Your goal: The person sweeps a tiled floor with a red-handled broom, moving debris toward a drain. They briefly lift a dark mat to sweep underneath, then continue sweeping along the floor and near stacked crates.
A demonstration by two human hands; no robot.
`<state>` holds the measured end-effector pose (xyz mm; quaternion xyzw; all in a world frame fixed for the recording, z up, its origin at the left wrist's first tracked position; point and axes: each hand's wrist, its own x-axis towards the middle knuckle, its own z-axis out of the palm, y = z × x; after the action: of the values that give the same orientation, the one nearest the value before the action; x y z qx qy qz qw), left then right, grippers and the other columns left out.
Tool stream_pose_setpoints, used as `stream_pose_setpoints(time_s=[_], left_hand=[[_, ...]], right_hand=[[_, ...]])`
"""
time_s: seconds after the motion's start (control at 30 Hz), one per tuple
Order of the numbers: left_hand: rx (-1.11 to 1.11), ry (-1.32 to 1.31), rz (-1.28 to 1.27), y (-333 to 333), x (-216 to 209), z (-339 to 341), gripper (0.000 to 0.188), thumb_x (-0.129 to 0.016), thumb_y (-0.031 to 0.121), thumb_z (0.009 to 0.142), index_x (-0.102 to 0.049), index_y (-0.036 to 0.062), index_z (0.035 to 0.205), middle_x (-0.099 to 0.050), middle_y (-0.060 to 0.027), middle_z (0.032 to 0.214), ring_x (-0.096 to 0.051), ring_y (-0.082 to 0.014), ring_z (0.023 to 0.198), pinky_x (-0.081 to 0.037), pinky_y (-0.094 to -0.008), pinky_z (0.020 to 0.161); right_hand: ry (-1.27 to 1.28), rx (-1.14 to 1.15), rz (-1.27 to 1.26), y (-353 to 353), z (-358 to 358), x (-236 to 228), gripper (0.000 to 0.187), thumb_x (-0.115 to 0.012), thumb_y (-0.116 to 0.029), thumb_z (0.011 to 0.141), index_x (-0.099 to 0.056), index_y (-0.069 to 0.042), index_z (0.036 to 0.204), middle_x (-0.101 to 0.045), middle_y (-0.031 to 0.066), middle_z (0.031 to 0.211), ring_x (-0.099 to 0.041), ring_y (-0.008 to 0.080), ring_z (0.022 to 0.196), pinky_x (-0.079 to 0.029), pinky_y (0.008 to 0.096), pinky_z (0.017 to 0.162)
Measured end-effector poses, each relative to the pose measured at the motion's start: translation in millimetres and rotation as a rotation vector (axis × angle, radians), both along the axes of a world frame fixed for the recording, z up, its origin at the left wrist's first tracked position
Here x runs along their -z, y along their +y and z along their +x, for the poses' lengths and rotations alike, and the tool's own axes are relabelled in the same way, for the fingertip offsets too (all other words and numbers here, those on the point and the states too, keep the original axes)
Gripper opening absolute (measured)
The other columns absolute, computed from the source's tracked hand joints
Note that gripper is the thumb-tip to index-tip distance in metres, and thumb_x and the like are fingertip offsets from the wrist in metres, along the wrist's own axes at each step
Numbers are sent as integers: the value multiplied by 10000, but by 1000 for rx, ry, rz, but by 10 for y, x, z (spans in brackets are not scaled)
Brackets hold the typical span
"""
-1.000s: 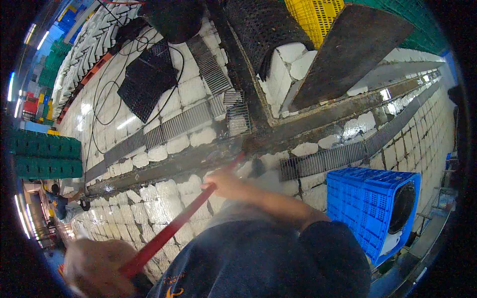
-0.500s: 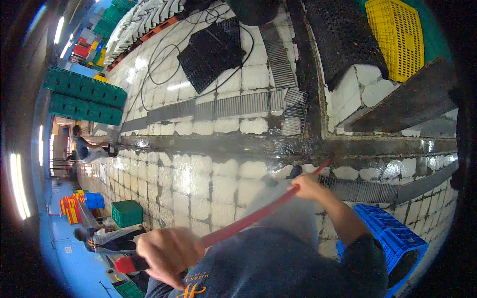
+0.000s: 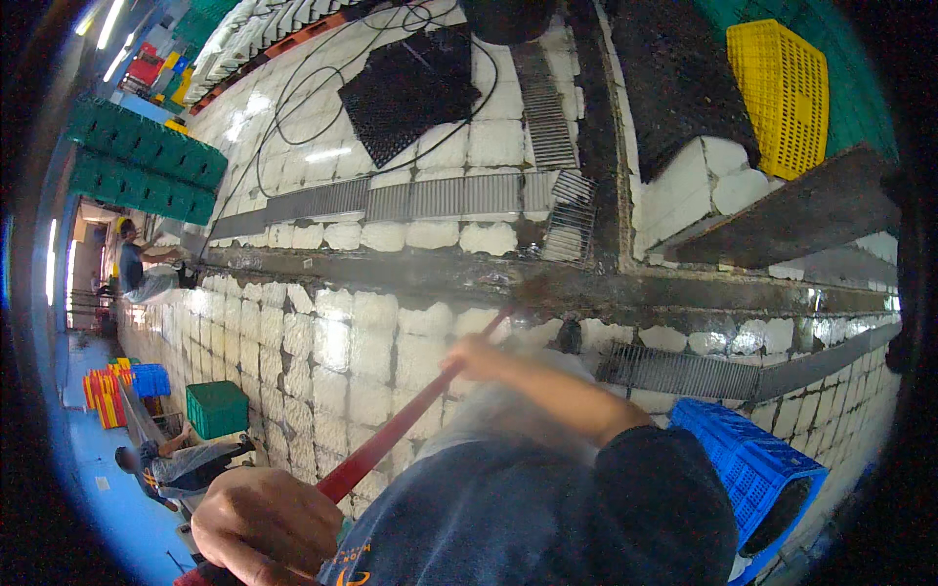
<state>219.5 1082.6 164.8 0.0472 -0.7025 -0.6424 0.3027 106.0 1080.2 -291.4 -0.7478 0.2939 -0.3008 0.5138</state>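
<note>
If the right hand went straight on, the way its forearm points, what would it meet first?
The way looks free nearby for the right hand, which grips the red pole. Ahead, that line passes over white floor tiles, which seem well below, though depth is unclear.

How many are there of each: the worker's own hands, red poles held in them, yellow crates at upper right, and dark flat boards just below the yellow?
Own hands: 2 (left hand, right hand)
Red pole: 1
Yellow crate: 1
Dark flat board: 1
Total: 5
</note>
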Motion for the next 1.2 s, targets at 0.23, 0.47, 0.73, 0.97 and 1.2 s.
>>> stream_pose_setpoints(time_s=[0.23,0.47,0.73,0.97,1.2], left_hand=[[-213,-58,-143,309,-176,710,186,-627,100,942,-676,-23,810,-542,-56,520,-488,-186,375,-374,-340,378],[-452,-11,-397,332,-654,1282,217,-702,191,922,-659,12,808,-600,-80,602,-589,-241,512,-562,-418,605],[-335,581,-434,998,-989,2544,139,-645,-24,885,-522,-69,838,-499,-127,463,-513,-235,328,-398,-403,297],[-464,313,105,597,162,2551,141,-577,47,848,-582,-73,922,-450,-88,523,-432,-225,401,-409,-429,435],[-881,-51,73,1002,13,1755,162,-673,86,864,-664,-35,757,-580,-149,606,-535,-351,519,-421,-457,558]], right_hand=[[-30,-116,-157,-221,1194,-158,104,-688,-136,778,-635,-70,718,-648,163,684,-655,399,702,-496,498,643],[-159,-158,-137,-405,1858,-638,130,-712,-123,730,-606,-51,709,-641,164,681,-658,384,698,-497,500,643],[-13,-173,-124,66,1242,-1475,277,-754,-302,786,-593,-78,764,-651,155,709,-657,393,689,-491,499,602],[327,50,-12,26,956,-553,311,-754,-270,818,-587,-29,713,-611,224,663,-614,471,676,-448,559,619],[-88,-196,-65,-269,1768,37,327,-684,-197,902,-516,-3,700,-550,246,674,-558,471,665,-401,516,585]])
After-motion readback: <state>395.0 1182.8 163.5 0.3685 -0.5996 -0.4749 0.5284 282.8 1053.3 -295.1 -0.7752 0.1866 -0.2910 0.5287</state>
